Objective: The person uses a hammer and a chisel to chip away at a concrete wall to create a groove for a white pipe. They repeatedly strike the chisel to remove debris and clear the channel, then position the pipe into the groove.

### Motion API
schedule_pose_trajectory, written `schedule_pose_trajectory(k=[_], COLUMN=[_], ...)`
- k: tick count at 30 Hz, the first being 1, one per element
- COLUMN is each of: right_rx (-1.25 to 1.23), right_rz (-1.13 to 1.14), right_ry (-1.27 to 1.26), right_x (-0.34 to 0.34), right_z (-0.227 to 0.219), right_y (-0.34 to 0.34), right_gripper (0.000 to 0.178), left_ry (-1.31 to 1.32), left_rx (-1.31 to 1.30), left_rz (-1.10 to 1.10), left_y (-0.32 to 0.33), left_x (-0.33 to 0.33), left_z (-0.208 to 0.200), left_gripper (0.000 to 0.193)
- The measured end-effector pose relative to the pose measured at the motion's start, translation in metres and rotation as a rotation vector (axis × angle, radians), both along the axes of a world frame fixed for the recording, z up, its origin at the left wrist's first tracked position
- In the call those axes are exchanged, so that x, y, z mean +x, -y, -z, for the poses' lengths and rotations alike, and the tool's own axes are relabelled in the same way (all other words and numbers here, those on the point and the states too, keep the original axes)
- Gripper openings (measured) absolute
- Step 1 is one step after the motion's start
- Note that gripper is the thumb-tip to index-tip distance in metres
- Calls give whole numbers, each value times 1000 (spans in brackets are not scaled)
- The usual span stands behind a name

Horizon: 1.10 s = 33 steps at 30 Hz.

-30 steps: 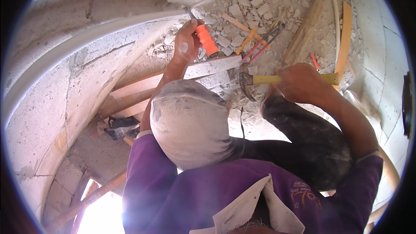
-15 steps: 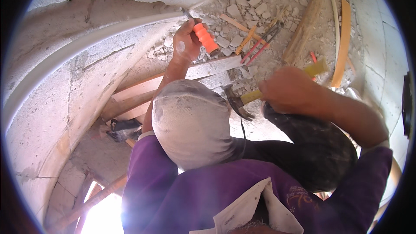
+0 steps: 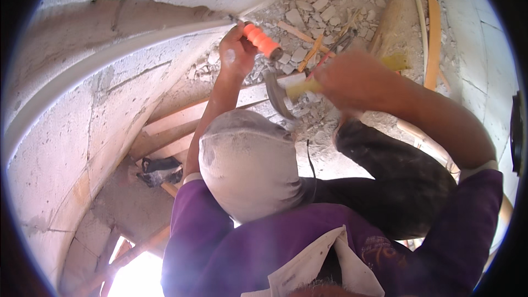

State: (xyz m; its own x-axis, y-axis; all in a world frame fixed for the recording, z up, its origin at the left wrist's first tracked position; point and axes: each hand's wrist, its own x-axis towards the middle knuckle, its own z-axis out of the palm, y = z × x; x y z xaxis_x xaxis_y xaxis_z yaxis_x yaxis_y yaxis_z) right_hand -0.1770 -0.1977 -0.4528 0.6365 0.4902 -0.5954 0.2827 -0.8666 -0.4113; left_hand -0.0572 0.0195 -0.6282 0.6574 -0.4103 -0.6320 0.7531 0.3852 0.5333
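My left hand (image 3: 236,55) is wrapped round the orange ridged handle of a chisel (image 3: 263,41). The chisel's thin metal end points up and left to the wall corner, by the end of a long white pipe (image 3: 110,58); its exact contact is hard to make out. My right hand (image 3: 349,80), blurred by motion, grips a claw hammer (image 3: 276,93) by its yellow handle. The hammer's dark head hangs just below the butt of the chisel, apart from it.
Broken masonry rubble (image 3: 313,8) covers the floor ahead, with wood strips (image 3: 433,38) and a red-handled tool (image 3: 328,55) on it. Pale block walls curve on both sides. Boards (image 3: 170,124) and a dark crumpled item (image 3: 159,170) lie at left. My pale-covered knee (image 3: 247,165) is between my arms.
The hammer has swung up and left, closer to the chisel's butt. The chisel's handle has tilted flatter and shifted slightly up, while my left hand keeps its grip.
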Motion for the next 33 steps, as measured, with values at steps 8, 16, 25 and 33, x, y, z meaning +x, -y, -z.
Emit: schedule_pose_trajectory(k=[8, 16, 25, 33], right_rx=[4, -141, -38, -165], right_rz=[92, 48, 25, -153], right_ry=[209, 300, 297, -57], right_x=[27, 22, 29, 25], right_z=[-25, -16, -20, -39], right_y=[11, 35, 29, 20], right_gripper=[16, 9, 10, 10], left_ry=[128, 89, 122, 183], left_rx=[108, -65, 88, 146], left_rz=[30, 40, 75, 88], left_y=[7, -3, 9, 5], left_x=[-3, 1, 3, 4], left_z=[1, 11, 11, 22], left_gripper=[28, 26, 27, 27])
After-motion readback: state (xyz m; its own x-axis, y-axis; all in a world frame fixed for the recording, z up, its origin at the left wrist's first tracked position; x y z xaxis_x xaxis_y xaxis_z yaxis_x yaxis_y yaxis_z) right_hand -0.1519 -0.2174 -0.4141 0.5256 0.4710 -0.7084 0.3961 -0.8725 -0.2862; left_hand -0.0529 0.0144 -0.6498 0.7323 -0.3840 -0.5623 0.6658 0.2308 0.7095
